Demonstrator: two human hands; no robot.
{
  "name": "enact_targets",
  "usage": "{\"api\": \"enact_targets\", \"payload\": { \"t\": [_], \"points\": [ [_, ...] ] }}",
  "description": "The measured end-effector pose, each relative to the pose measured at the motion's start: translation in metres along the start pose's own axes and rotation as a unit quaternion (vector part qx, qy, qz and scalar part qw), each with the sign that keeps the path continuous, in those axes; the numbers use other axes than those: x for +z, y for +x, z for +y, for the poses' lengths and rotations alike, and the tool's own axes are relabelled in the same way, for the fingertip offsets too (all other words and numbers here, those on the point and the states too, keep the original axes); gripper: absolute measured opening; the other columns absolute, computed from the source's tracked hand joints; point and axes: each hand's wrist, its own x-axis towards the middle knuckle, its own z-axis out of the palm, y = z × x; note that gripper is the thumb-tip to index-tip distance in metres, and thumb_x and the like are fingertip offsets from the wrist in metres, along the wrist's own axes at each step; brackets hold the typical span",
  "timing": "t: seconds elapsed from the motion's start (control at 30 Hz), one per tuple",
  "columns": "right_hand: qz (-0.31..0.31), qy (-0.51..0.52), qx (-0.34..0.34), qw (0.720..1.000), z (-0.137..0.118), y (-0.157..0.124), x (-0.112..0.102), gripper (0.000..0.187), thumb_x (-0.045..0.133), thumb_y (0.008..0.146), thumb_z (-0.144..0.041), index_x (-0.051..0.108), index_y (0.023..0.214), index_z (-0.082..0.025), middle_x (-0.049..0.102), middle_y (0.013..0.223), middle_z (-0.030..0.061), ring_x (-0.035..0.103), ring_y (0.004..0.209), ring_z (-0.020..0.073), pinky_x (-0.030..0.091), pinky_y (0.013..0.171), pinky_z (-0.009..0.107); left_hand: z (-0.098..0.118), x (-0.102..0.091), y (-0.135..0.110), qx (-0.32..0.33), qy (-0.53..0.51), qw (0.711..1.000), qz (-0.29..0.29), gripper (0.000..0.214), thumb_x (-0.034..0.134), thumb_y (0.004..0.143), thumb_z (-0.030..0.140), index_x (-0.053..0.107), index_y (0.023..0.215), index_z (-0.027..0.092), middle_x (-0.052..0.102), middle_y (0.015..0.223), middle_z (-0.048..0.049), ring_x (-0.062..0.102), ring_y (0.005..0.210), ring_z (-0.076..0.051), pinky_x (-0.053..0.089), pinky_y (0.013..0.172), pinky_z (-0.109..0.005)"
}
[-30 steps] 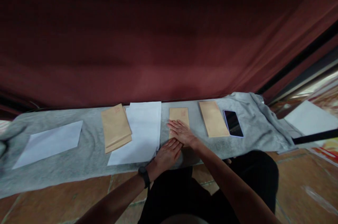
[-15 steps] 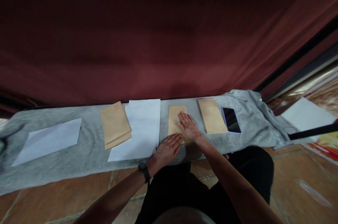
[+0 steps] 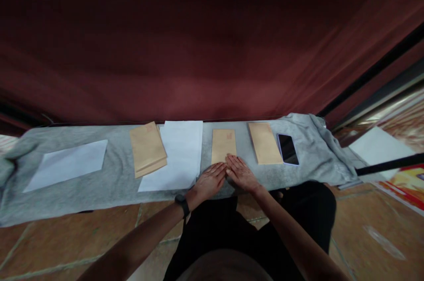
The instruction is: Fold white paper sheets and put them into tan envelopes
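Observation:
A brown paper envelope (image 3: 223,143) with small red print near its top right lies flat in front of me. Over its near end my left hand (image 3: 211,179) rests palm down, fingers stretched out. My right hand (image 3: 242,174) lies flat beside it on the same end, its fingertips close to those of the left. The envelope's lower edge is hidden under both hands. To the right lie brown envelopes (image 3: 265,144) in a neat pile. Left of my hands, more brown envelopes (image 3: 148,148) overlap a stack of white paper (image 3: 182,153).
A grey cloth (image 3: 119,188) covers the narrow bench. A phone (image 3: 288,149) with a dark screen lies at the right, a folded white sheet (image 3: 69,161) at the far left. Behind the bench rises a dark red curtain-like surface (image 3: 212,91). Tiled floor (image 3: 109,228) shows below.
My right hand has slid down the envelope toward me, uncovering its upper part and the red print. The left hand stays near the lower edge. The view has shifted slightly.

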Motion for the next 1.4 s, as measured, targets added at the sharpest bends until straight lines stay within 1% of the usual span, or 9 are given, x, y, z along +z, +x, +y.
{"api": "enact_targets", "payload": {
  "t": [0.17, 0.43, 0.63, 0.83, 1.0, 1.07, 1.13, 1.23, 1.4],
  "points": [
    [0.035, 0.001, -0.018, 0.999, -0.009, -0.023, 0.002, 0.057, 0.04, 0.104, -0.04, 0.036, 0.154, -0.013, 0.039, 0.157, 0.0142, 0.037, 0.147, 0.0248, 0.032, 0.121, 0.048, 0.006, -0.002, -0.002, 0.022, 0.039, 0.999, -0.013, 0.044, 0.043, 0.099, 0.023, 0.05, 0.141, 0.012, 0.053, 0.148, -0.0126, 0.044, 0.142, -0.022, 0.034, 0.12, -0.039],
    [0.07, -0.004, -0.01, 0.997, -0.019, -0.043, 0.004, 0.053, 0.037, 0.105, -0.036, 0.037, 0.154, -0.015, 0.046, 0.153, 0.0136, 0.041, 0.144, 0.0251, 0.032, 0.12, 0.05, 0.017, -0.001, -0.002, 0.053, 0.117, 0.99, -0.054, 0.045, 0.043, 0.098, 0.022, 0.052, 0.138, 0.003, 0.049, 0.15, -0.0204, 0.045, 0.141, -0.029, 0.03, 0.121, -0.042],
    [0.074, -0.003, -0.009, 0.997, -0.024, -0.048, 0.002, 0.051, 0.037, 0.105, -0.034, 0.039, 0.153, -0.016, 0.046, 0.153, 0.0126, 0.042, 0.143, 0.025, 0.032, 0.12, 0.051, 0.019, -0.004, -0.002, 0.058, 0.121, 0.99, -0.045, 0.045, 0.042, 0.098, 0.019, 0.05, 0.139, 0.002, 0.05, 0.149, -0.0212, 0.046, 0.14, -0.029, 0.031, 0.12, -0.042],
    [0.088, 0.017, 0.006, 0.996, -0.028, -0.05, -0.001, 0.049, 0.04, 0.104, -0.03, 0.042, 0.151, -0.019, 0.05, 0.15, 0.0099, 0.047, 0.14, 0.0243, 0.032, 0.121, 0.051, 0.018, -0.012, 0.002, 0.057, 0.087, 0.994, -0.029, 0.042, 0.044, 0.099, 0.023, 0.053, 0.136, 0.006, 0.056, 0.143, -0.0182, 0.052, 0.134, -0.027, 0.037, 0.115, -0.04],
    [0.113, 0.044, 0.023, 0.992, -0.031, -0.048, -0.002, 0.046, 0.041, 0.102, -0.022, 0.047, 0.148, -0.021, 0.055, 0.146, 0.0081, 0.053, 0.135, 0.0221, 0.034, 0.12, 0.049, 0.003, -0.023, 0.024, 0.043, 0.017, 0.997, -0.06, 0.029, 0.04, 0.102, 0.026, 0.066, 0.109, 0.015, 0.071, 0.11, -0.0111, 0.065, 0.11, -0.022, 0.049, 0.098, -0.036],
    [0.13, 0.053, 0.032, 0.99, -0.032, -0.048, 0.0, 0.044, 0.042, 0.101, -0.021, 0.052, 0.144, -0.022, 0.057, 0.144, 0.0077, 0.055, 0.133, 0.0217, 0.035, 0.119, 0.049, -0.005, -0.021, 0.038, 0.034, -0.007, 0.997, -0.073, 0.028, 0.039, 0.102, 0.026, 0.066, 0.103, 0.017, 0.072, 0.106, -0.009, 0.066, 0.107, -0.02, 0.049, 0.096, -0.034],
    [0.144, 0.06, 0.035, 0.987, -0.032, -0.048, 0.001, 0.043, 0.044, 0.1, -0.019, 0.055, 0.142, -0.023, 0.06, 0.142, 0.0074, 0.056, 0.131, 0.0212, 0.035, 0.119, 0.049, -0.014, -0.016, 0.053, 0.021, -0.017, 0.997, -0.066, 0.029, 0.04, 0.102, 0.026, 0.065, 0.113, 0.016, 0.069, 0.121, -0.01, 0.061, 0.119, -0.02, 0.045, 0.105, -0.034],
    [0.157, 0.068, 0.036, 0.985, -0.033, -0.047, 0.002, 0.042, 0.046, 0.098, -0.017, 0.057, 0.139, -0.023, 0.063, 0.139, 0.0072, 0.058, 0.13, 0.0203, 0.035, 0.119, 0.048, -0.025, -0.002, 0.075, 0.003, -0.001, 0.998, -0.061, 0.039, 0.04, 0.102, 0.027, 0.056, 0.135, 0.015, 0.052, 0.149, -0.0097, 0.042, 0.141, -0.019, 0.03, 0.119, -0.036],
    [0.158, 0.071, 0.035, 0.984, -0.033, -0.046, 0.001, 0.04, 0.044, 0.1, -0.018, 0.059, 0.136, -0.021, 0.062, 0.14, 0.0072, 0.057, 0.131, 0.0201, 0.034, 0.12, 0.048, -0.039, 0.016, 0.106, -0.024, 0.027, 0.997, -0.066, 0.051, 0.035, 0.103, 0.037, 0.042, 0.149, 0.018, 0.04, 0.159, -0.0074, 0.031, 0.149, -0.019, 0.02, 0.124, -0.041]
  ]
}}
